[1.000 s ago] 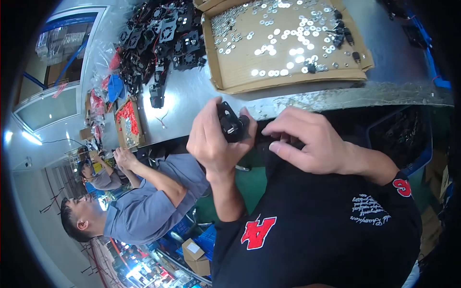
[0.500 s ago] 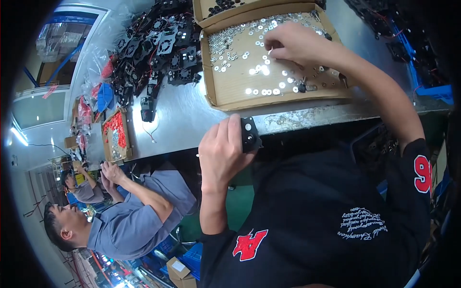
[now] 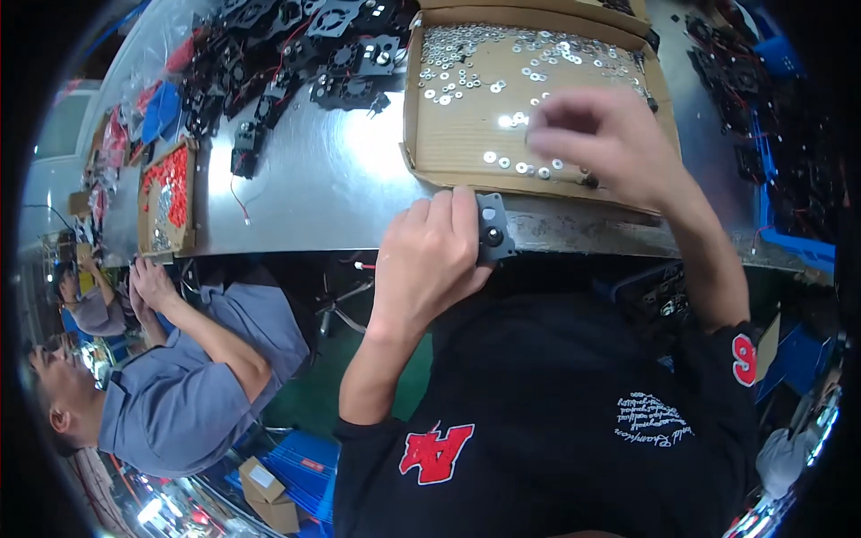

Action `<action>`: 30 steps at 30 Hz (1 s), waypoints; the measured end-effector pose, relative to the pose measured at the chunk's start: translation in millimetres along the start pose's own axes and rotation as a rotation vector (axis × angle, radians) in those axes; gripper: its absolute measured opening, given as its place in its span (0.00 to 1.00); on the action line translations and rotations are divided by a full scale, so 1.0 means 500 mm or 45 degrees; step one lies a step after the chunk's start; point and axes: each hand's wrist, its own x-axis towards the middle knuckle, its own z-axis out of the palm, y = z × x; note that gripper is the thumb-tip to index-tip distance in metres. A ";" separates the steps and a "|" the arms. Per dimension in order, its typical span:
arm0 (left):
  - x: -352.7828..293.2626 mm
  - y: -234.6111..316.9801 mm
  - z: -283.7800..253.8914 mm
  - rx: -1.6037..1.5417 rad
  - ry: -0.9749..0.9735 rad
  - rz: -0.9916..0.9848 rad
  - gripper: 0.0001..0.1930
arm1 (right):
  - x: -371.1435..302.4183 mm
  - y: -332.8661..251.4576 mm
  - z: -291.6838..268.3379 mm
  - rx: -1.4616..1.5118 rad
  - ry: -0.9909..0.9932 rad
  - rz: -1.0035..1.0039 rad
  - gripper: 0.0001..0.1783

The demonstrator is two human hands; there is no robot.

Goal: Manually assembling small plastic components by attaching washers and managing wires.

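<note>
At the bench's front edge, my left hand (image 3: 429, 251) is wrapped round a small black part with a flat holed plate (image 3: 499, 213) and a dark round knob; most of it is hidden in the palm. Over the near right of a shallow cardboard tray (image 3: 457, 169) hovers my right hand (image 3: 614, 148), thumb and forefinger curved toward each other. Motion smears its fingertips, so whether they pinch anything does not show. Silvery washers (image 3: 504, 163) lie scattered in the tray, dense along its far side, with a short row near the front.
Black fan assemblies (image 3: 345, 58) with wires pile up at the back left of the metal bench (image 3: 300, 197). More black parts (image 3: 731, 81) and a blue bin (image 3: 803, 251) are at right. A co-worker (image 3: 188, 386) sits at left near a box of red pieces (image 3: 178, 184).
My right hand has drawn back from among the washers toward the tray's near right. The left hand still grips the black part, its plate turned more into sight. The whole view has shifted.
</note>
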 end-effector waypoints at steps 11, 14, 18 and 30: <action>0.011 -0.005 0.010 0.158 0.166 0.139 0.15 | -0.076 0.003 0.118 0.205 0.028 0.015 0.07; 0.007 -0.006 0.023 0.296 0.233 0.161 0.08 | -0.076 -0.002 0.121 0.074 0.021 -0.078 0.08; 0.001 -0.004 0.026 0.375 0.309 0.187 0.04 | -0.066 0.003 0.125 0.416 -0.080 0.235 0.09; -0.039 0.012 0.028 0.385 0.377 0.197 0.05 | -0.105 -0.007 0.156 0.512 -0.061 0.330 0.10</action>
